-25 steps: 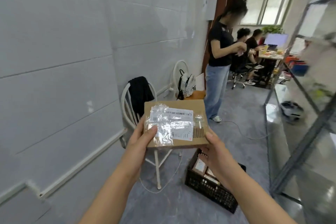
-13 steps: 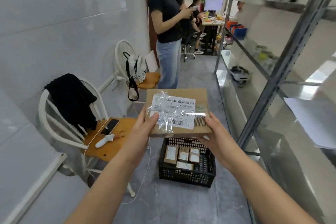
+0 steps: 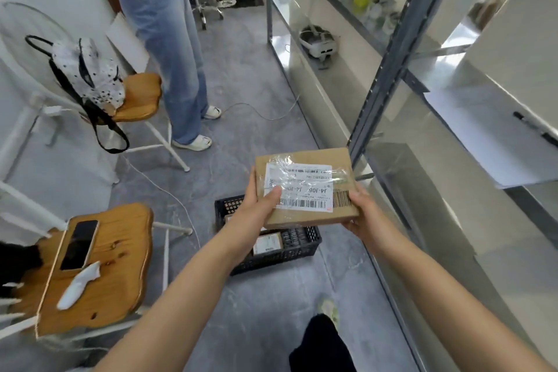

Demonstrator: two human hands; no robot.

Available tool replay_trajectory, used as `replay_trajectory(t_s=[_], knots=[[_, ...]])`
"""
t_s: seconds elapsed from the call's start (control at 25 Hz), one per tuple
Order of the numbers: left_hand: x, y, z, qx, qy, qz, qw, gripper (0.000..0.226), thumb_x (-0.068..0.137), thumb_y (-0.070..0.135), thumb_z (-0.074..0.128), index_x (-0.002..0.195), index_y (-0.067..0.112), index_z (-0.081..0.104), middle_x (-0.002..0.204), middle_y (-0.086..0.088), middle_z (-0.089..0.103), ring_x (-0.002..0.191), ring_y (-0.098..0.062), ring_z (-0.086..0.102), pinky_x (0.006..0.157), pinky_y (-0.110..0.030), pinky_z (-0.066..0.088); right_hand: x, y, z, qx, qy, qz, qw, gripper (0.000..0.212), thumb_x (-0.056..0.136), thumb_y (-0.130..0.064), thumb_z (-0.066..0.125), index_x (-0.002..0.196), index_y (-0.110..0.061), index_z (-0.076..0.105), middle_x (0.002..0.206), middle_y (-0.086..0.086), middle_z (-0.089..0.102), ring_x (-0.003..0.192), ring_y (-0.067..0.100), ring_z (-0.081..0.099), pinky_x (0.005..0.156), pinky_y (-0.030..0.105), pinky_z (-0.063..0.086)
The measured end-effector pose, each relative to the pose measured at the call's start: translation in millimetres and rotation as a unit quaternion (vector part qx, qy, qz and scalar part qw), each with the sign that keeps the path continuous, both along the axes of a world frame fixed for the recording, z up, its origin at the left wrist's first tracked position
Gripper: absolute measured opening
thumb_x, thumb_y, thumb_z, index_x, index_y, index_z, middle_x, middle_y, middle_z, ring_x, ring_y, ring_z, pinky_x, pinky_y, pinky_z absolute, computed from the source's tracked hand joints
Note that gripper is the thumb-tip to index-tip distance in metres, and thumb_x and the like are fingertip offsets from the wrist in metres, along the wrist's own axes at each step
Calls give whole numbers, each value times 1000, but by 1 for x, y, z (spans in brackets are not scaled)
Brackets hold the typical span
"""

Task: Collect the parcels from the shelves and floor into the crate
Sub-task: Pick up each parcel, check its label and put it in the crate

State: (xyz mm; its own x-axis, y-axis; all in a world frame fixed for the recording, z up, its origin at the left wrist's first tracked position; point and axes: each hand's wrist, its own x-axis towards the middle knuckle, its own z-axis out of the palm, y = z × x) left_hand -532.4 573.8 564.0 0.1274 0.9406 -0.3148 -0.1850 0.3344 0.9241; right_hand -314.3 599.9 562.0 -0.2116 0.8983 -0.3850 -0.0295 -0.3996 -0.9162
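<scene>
Now, from the head view, a brown labelled parcel (image 3: 305, 187) is held in the air above the black crate (image 3: 271, 263); the left hand (image 3: 256, 214) grips its left edge, thumb pressing on the label (image 3: 302, 181); the right hand (image 3: 363, 214) clasps its near right corner; the crate stands on the floor just beside the metal shelving (image 3: 389, 69), with a small box (image 3: 267, 244) inside.

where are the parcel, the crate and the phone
parcel (image 3: 299, 186): head view, on its white shipping label
crate (image 3: 271, 258): head view, on its black near wall
phone (image 3: 80, 244): head view, on its dark screen
</scene>
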Motion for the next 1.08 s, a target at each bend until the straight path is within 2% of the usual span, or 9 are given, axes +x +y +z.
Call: replay_trajectory(t_s=[0.16,0.36,0.44,0.52,0.64,0.72,0.84,0.96,1.08], knots=[[11,70,-47,-76,-10,25,997,58,96,33,49,145,42,20,134,7,59,116,-16,62,106,-45,42,8,74,-52,-57,-28,21,998,26,99,-32,35,122,-36,47,105,-13,64,94,3,59,80,23,45],[29,148,-129,-164,-10,55,985,51,96,30,51,142,38,30,131,6,61,114,-17,63,102,-44,47,19,152,-126,-110,-61,46,991,27,101,-21,28,123,-29,42,96,-13,62,81,-6,61,66,10,45],[29,172,-172,-188,2,52,981,65,87,45,61,142,46,25,142,6,51,124,-19,55,108,-48,40,19,178,-169,-115,-60,63,989,34,95,-32,39,128,-28,42,99,-14,64,95,-1,61,69,11,46],[29,189,-216,-222,24,29,974,86,73,65,64,142,56,12,155,10,31,137,-20,40,115,-49,27,14,199,-214,-117,-49,67,990,52,70,-44,50,120,-29,51,97,-17,70,98,0,64,71,12,47],[21,207,-307,-251,83,9,964,74,92,58,42,145,49,-9,158,14,12,146,-21,18,116,-44,17,3,222,-306,-144,-54,57,986,49,64,-37,49,110,-25,53,88,-14,74,84,-1,67,72,17,50],[11,219,-380,-254,122,-8,959,68,96,55,36,145,49,-11,159,12,11,146,-22,18,114,-44,20,-3,232,-383,-163,-99,67,979,53,72,-42,49,119,-17,48,107,0,70,95,10,65,88,31,50],[1,227,-498,-279,137,-38,950,78,91,58,43,148,43,-8,159,6,17,142,-25,29,115,-46,26,-10,243,-486,-175,-245,130,945,45,93,-50,41,118,-13,40,107,1,59,88,8,56,80,29,46],[-3,228,-592,-301,94,-68,946,70,89,46,56,141,43,9,134,6,51,111,-16,58,87,-35,52,-11,250,-553,-120,-360,235,895,41,95,-51,36,112,-14,39,94,-7,52,76,-2,47,60,17,33],[-9,226,-660,-317,104,-137,933,65,86,42,63,132,34,19,130,3,53,112,-18,58,91,-42,53,-14,246,-600,-27,-441,317,839,48,97,-40,37,136,-14,26,93,-3,55,73,12,49,62,27,35]])
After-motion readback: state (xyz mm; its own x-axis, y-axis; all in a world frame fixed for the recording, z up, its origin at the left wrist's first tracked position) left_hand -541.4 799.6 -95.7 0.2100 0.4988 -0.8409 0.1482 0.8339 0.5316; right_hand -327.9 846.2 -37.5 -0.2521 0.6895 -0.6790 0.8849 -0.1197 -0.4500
